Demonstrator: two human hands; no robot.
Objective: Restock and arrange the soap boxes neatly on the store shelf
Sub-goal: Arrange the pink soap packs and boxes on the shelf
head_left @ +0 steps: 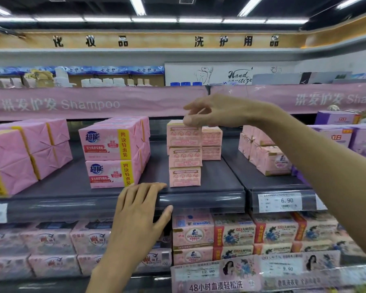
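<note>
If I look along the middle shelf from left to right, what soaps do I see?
pink packs with yellow bands → two stacked pink packs with blue logos → tall stack of three small pink boxes → pale pink wrapped packs → purple boxes

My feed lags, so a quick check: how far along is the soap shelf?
Done: a front stack of three small pink boxes, a back stack of two. In hand: the right hand touches the top box; the left hand rests on the shelf edge. Left: bare shelf beside them likely wants filling.
</note>
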